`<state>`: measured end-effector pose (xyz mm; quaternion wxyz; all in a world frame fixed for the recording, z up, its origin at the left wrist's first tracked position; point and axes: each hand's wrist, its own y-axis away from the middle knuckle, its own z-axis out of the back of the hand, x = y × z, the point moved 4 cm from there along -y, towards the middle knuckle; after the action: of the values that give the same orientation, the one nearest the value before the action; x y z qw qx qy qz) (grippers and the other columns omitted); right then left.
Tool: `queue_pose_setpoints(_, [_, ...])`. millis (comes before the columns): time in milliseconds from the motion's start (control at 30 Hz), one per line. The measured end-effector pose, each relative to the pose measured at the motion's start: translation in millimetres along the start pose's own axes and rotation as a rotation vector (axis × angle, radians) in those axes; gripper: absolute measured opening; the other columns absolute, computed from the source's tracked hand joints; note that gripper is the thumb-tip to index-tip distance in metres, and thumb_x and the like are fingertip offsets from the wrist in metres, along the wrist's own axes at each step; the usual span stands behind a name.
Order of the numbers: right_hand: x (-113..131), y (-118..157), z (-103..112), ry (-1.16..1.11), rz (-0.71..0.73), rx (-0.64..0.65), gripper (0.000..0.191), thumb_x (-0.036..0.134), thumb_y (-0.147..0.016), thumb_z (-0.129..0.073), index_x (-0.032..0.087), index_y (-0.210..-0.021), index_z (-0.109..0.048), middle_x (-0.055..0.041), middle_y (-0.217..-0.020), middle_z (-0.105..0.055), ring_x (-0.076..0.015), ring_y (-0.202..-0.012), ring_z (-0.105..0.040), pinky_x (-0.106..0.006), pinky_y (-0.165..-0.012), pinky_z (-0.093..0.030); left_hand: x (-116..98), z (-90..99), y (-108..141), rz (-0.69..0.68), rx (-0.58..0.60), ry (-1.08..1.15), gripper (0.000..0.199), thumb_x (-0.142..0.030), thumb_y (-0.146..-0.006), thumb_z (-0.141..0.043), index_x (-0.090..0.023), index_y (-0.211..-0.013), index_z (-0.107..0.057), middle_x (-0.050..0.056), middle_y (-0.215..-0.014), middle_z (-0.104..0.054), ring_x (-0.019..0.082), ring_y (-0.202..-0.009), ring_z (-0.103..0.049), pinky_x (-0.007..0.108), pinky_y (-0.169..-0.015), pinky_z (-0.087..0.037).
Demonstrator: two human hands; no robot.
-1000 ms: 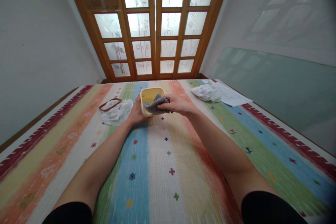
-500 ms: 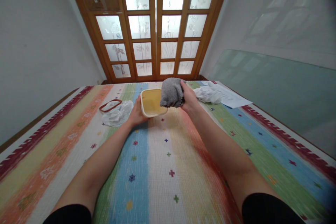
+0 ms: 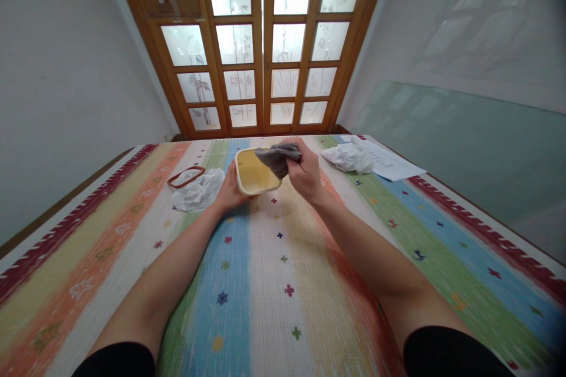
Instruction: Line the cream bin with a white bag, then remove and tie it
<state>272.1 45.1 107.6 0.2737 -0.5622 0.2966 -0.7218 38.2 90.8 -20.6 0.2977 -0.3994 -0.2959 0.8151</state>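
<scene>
A yellow plastic container with a pale rim is tilted so that its open top faces me. My left hand grips it by its left side and lower edge. In my right hand is a bunched grey cloth, pinched between thumb and fingers. The cloth hangs over the right part of the container's opening; whether it touches the rim I cannot tell. Part of the container's right side is hidden behind the cloth.
Left of the container lies a crumpled white plastic bag with a reddish-brown oval ring on it. Another crumpled white bag and printed paper sheets lie right. A striped cloth covers the table. Wooden glazed doors stand beyond.
My right hand has turned and moved slightly left, and the grey cloth is now bunched smaller in it. The left hand and container have hardly moved.
</scene>
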Motion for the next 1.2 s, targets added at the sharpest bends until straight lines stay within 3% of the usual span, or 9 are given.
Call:
queue_pose_setpoints(167, [13.4,17.2,-26.2,0.375,0.157,0.665,0.03,0.009,-0.082,-0.053,0.022,-0.105,-0.067,-0.0085,-0.111,-0.073,-0.0244,-0.105,-0.064,-0.036,-0.092,-0.046,0.5,-0.2,0.4,0.01,-0.01,-0.013,0.115,-0.049,-0.066,-0.092,-0.023,-0.158,-0.028,0.018,-0.153,-0.046,0.039,-0.141,-0.05,0.062,-0.12,-0.041])
queue_pose_setpoints(267, [15.4,26.3,-36.6,0.446,0.18,0.882,0.018,0.022,-0.089,-0.061,0.022,-0.107,-0.064,-0.0074,-0.109,-0.072,-0.0234,-0.1,-0.064,-0.032,-0.085,-0.043,1.6,0.3,1.0,0.007,-0.008,-0.041,0.119,-0.05,-0.065,-0.093,-0.023,-0.159,-0.026,0.018,-0.154,-0.044,0.038,-0.141,-0.048,0.06,-0.12,-0.041])
queue_pose_setpoints(367, [15.0,27.5,-37.6,0.509,0.142,0.873,0.023,0.034,-0.092,-0.067,0.021,-0.11,-0.059,-0.0085,-0.113,-0.071,-0.0227,-0.098,-0.063,-0.03,-0.078,-0.039,-1.1,0.5,0.1,-0.003,0.012,-0.049,0.115,-0.05,-0.064,-0.093,-0.022,-0.156,-0.03,0.018,-0.153,-0.044,0.038,-0.142,-0.047,0.06,-0.121,-0.04])
queue_pose_setpoints(467, [13.0,27.4,-35.4,0.608,0.107,0.861,0.012,0.022,-0.095,-0.059,0.022,-0.107,-0.059,-0.0072,-0.11,-0.073,-0.0206,-0.091,-0.063,-0.029,-0.072,-0.034,-5.2,0.6,-1.4,-0.026,0.024,-0.055,0.107,-0.052,-0.066,-0.091,-0.021,-0.152,-0.036,0.019,-0.15,-0.047,0.039,-0.143,-0.046,0.062,-0.121,-0.038])
queue_pose_setpoints(633, [21.1,32.6,-36.5,0.645,0.13,0.852,0.023,0.01,-0.092,-0.053,0.023,-0.107,-0.065,-0.0053,-0.111,-0.075,-0.0208,-0.093,-0.066,-0.031,-0.068,-0.031,-8.1,-0.9,-0.8,-0.089,0.044,-0.046,0.116,-0.053,-0.067,-0.091,-0.017,-0.157,-0.028,0.022,-0.156,-0.04,0.04,-0.145,-0.043,0.062,-0.123,-0.036])
queue_pose_setpoints(800, [24.4,42.8,-43.5,0.758,0.014,0.847,0.009,0.024,-0.096,-0.059,0.021,-0.098,-0.067,-0.0091,-0.097,-0.077,-0.0225,-0.079,-0.066,-0.033,-0.063,-0.029,-7.2,-3.5,-0.1,-0.121,0.057,-0.053,0.119,-0.051,-0.066,-0.091,-0.02,-0.16,-0.023,0.021,-0.158,-0.039,0.04,-0.147,-0.041,0.061,-0.124,-0.035])
queue_pose_setpoints(900, [26.1,42.4,-42.3,0.732,0.013,0.85,0.014,0.031,-0.099,-0.058,0.02,-0.099,-0.066,-0.0105,-0.103,-0.076,-0.0229,-0.084,-0.066,-0.032,-0.065,-0.033,-4.3,-3.7,-0.1,-0.104,0.033,-0.044,0.123,-0.052,-0.064,-0.091,-0.024,-0.161,-0.021,0.02,-0.158,-0.038,0.04,-0.146,-0.042,0.063,-0.123,-0.036])
queue_pose_setpoints(1033, [31.7,37.6,-36.0,0.654,0.042,0.815,0.013,0.023,-0.098,-0.055,0.019,-0.105,-0.065,-0.0104,-0.109,-0.075,-0.023,-0.092,-0.066,-0.032,-0.073,-0.039,-1.7,-2.3,0.4,-0.078,0.005,-0.029,0.121,-0.051,-0.065,-0.091,-0.023,-0.16,-0.021,0.019,-0.156,-0.041,0.04,-0.142,-0.046,0.063,-0.12,-0.04])
queue_pose_setpoints(1200, [28.6,40.1,-37.5,0.583,0.008,0.925,0.016,0.021,-0.097,-0.053,0.02,-0.099,-0.069,-0.0085,-0.098,-0.077,-0.0214,-0.084,-0.066,-0.031,-0.072,-0.04,-7.6,-1.3,-0.4,-0.105,0.039,-0.01,0.115,-0.052,-0.069,-0.09,-0.016,-0.158,-0.025,0.021,-0.153,-0.042,0.042,-0.141,-0.047,0.061,-0.122,-0.038])
